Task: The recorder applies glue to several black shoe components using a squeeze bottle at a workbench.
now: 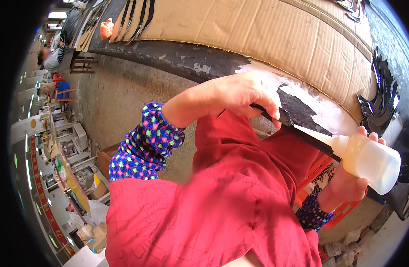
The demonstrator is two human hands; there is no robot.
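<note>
My left hand (240, 95) grips one end of a thin black strip (302, 133) that runs down to the right, just in front of the worn black table edge (177, 58). My right hand (347, 178) holds a translucent white squeeze bottle (369, 160), its pointed nozzle (315, 135) resting on the strip. A red apron (222, 200) covers my lap below both hands.
Brown cardboard (266, 31) covers the tabletop. Curved black pieces lie at the table's far end (137, 18) and in a pile at the right (382, 98). An orange lump (107, 27) sits far left. Another person (53, 55) works at the far left, beside benches and machines.
</note>
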